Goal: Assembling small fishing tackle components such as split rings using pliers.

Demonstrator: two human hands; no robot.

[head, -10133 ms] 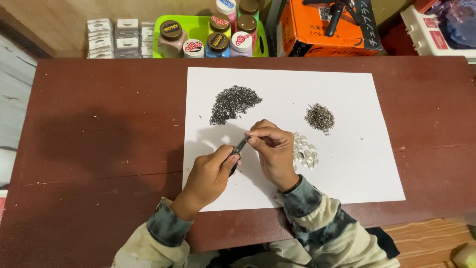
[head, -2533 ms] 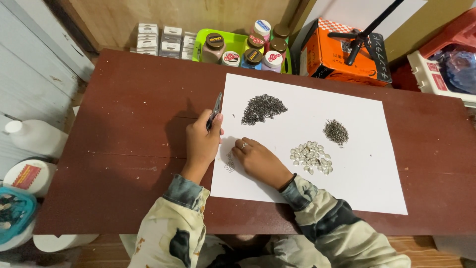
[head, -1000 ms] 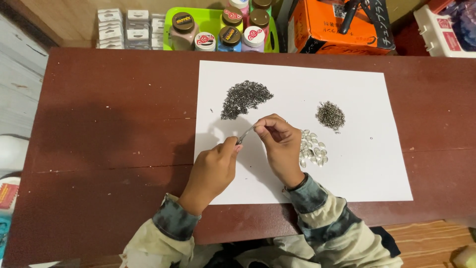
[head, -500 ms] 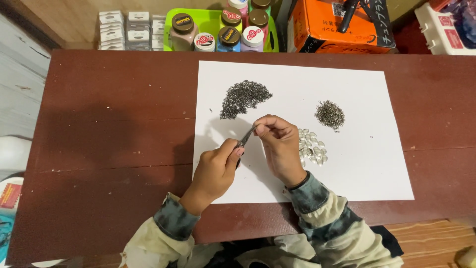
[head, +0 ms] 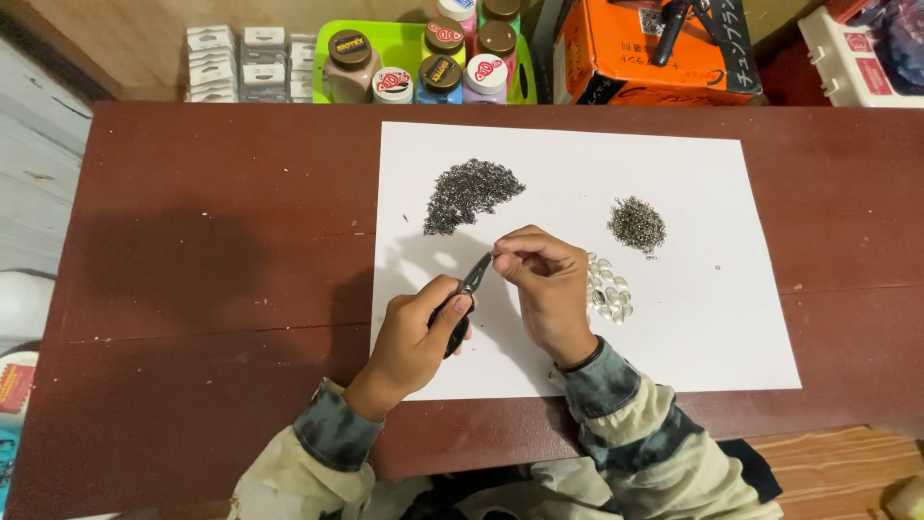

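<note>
My left hand (head: 414, 337) grips small black pliers (head: 466, 297), their tip pointing up toward my right fingertips. My right hand (head: 549, 289) pinches something tiny at the plier tip; the piece is too small to make out. Both hands hover over a white sheet of paper (head: 703, 318) on the dark red table (head: 212, 260). On the sheet lie a large pile of dark small pieces (head: 470, 193), a smaller grey pile (head: 636, 224), and a cluster of clear shiny pieces (head: 608, 292) partly hidden behind my right hand.
A green tray (head: 397, 48) with several small jars stands beyond the table's far edge, stacks of small white packets (head: 236, 63) left of it. An orange box (head: 654, 48) sits at the back right. A white container (head: 24, 308) stands left of the table.
Some seconds ago my left hand held the pliers near the paper's left edge, right hand flat. Both hands since met at the sheet's middle; in the last half second they barely moved.
</note>
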